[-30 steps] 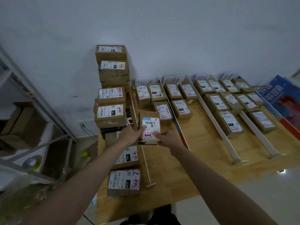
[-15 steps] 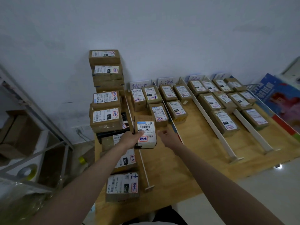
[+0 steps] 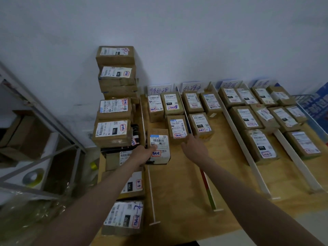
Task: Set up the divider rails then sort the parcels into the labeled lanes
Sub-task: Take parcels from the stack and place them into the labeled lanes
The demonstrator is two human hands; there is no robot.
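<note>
At leftmost lane, parcel [image 3: 158, 147] is gripped by left hand [image 3: 142, 154]; it should be butted behind front-row boxes, right hand [image 3: 194, 148] kept open, off it.

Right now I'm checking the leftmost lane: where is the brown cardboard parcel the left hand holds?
In the head view the brown cardboard parcel sits left of centre, in the leftmost lane's front row, gripped by the left hand.

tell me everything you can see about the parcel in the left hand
The parcel is a small brown cardboard box with a white barcode label on top, blue at its head and red-marked near its lower edge. It lies label-up in the leftmost lane, low over or on the table. The left hand grips its left side, thumb on the label; the right hand is off it.
</note>
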